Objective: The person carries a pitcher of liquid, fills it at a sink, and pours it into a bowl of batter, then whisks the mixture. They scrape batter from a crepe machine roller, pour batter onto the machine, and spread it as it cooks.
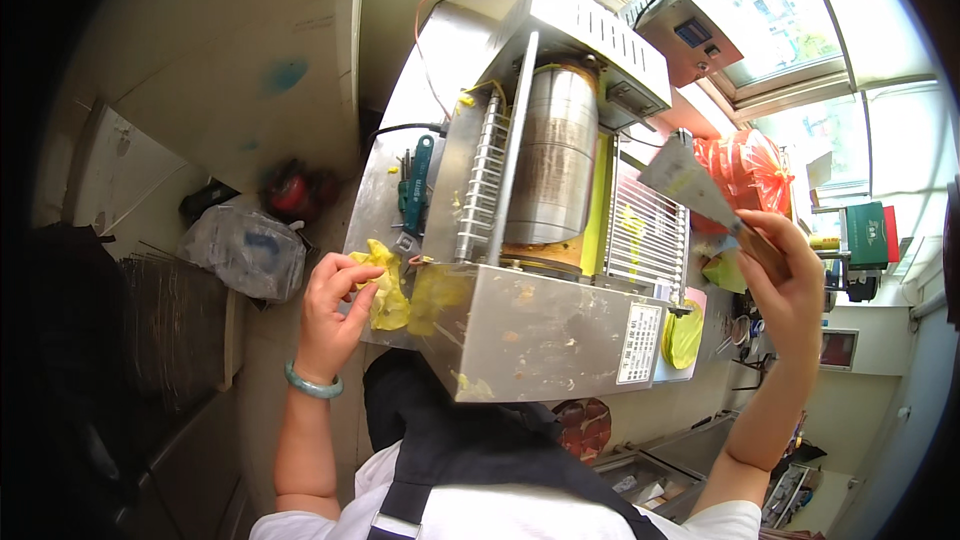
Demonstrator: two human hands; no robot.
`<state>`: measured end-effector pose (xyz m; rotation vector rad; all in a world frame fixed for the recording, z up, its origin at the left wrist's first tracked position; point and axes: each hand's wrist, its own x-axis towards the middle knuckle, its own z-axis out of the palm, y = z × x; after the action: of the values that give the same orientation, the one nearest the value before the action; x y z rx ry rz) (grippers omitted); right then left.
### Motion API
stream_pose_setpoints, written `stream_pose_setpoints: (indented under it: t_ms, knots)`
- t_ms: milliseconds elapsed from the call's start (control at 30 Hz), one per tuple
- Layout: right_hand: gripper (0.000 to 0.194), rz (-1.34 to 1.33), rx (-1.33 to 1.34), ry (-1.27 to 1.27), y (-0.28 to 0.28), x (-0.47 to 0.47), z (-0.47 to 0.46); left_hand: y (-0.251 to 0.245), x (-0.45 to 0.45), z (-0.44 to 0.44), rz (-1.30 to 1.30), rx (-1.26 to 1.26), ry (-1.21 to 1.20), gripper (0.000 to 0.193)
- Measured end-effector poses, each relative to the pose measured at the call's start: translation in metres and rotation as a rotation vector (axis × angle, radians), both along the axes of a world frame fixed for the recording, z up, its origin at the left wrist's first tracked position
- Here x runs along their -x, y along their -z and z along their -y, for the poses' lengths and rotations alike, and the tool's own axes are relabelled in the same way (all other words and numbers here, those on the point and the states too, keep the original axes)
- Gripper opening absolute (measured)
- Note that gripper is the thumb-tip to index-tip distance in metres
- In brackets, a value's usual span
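Note:
My right hand (780,262) grips the wooden handle of a broad metal scraper (690,178), its blade raised over the right side of a steel crepe machine (555,337). My left hand (334,307) is at a crumpled heap of yellow crepe scraps (388,296) by the machine's left front corner. Its thumb and forefinger are near each other; whether a scrap is between them is unclear. The machine holds a metal drum (555,154), brownish in its middle. A coiled spring on a rod (481,180) runs left of it, and a wire conveyor (649,229) with yellow bits lies right.
A green-handled adjustable wrench (418,184) lies left of the machine. Round yellow-green crepes (682,334) are stacked at the right front. Behind the scraper are red plastic bags (742,169). A control box (686,37) stands by the window. A clear plastic bag (247,251) sits lower left.

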<state>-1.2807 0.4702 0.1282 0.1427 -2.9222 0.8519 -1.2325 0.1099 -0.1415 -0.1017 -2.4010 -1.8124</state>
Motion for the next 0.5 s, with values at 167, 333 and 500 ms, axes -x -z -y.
stream_pose_setpoints:
  t_ms: [167, 333, 500]
  knots:
    - [0.023, 0.080, -0.006, -0.063, 0.032, 0.055, -0.029, -0.001, -0.014, -0.010, 0.045, 0.003, -0.001, 0.017]
    - [0.029, -0.046, -0.430, -0.444, 0.019, 0.141, 0.027, -0.007, -0.033, -0.014, 0.046, 0.049, -0.070, 0.016]
    - [0.025, 0.105, -0.704, -0.564, 0.029, 0.212, 0.075, -0.007, -0.047, -0.028, 0.062, 0.040, -0.099, 0.015]
